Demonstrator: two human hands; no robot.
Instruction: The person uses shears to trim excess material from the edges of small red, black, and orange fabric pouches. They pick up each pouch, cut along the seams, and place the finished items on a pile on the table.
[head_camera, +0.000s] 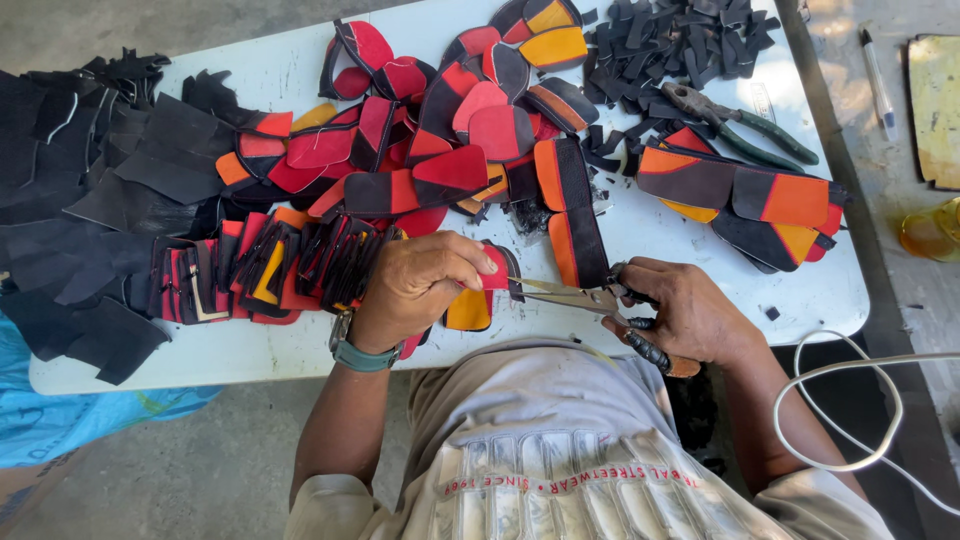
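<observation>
Right now the left hand (420, 285) is closed around a stitched red, black and orange piece (478, 300) at the near edge of the white tabletop (720, 290), thumb and fingers pinching it so one edge sticks out toward the scissors (570, 295). The right hand (685, 315) is wrapped through the scissor handles, and the blades stand slightly parted with their tips meeting that exposed edge.

To cut cleanly here, it looks best to keep the piece pinched close to the cut line so the layers cannot slide, and to feed the material deep into the blades rather than nibbling with the tips. The left fingertips sit very near the blades, so they should stay behind the line of travel. Turning the piece rather than the scissors would likely hold the curve true.

A row of similar pieces (260, 270) stands just left of the hand, more lie heaped behind, black offcuts (670, 45) pile at the far side, and green-handled pliers (740, 125) rest beside them.
</observation>
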